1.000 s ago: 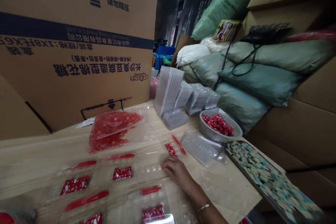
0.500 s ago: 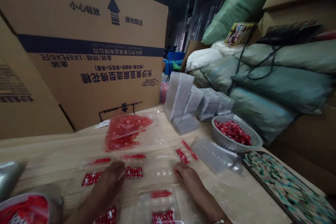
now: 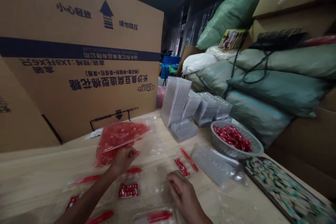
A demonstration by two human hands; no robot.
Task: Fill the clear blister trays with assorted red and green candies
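My left hand (image 3: 123, 159) reaches to the near edge of a clear plastic bag of red pieces (image 3: 118, 136). Its fingers are pinched together beside the red contents, and I cannot make out what is in them. My right hand (image 3: 181, 192) is at the right side of a clear plastic tray (image 3: 154, 183), fingers curled in; whatever they grip is hidden. Around the hands lie clear trays with red spotted packets (image 3: 128, 189) and red plastic pieces (image 3: 160, 216). Another spotted packet (image 3: 182, 166) lies beside a slim red stick (image 3: 189, 159).
Stacked clear trays (image 3: 175, 101) stand at the back. On the right are a basket (image 3: 216, 141) of red packets, a clear plastic sheet (image 3: 212, 164) and a dark-rimmed tray (image 3: 265, 194) of greenish packets. A large carton (image 3: 112, 73) walls the back left; sacks (image 3: 275, 87) pile behind.
My left hand has moved forward from the trays to the bag of red pieces. My right hand has shifted slightly nearer to me. The view has turned a little.
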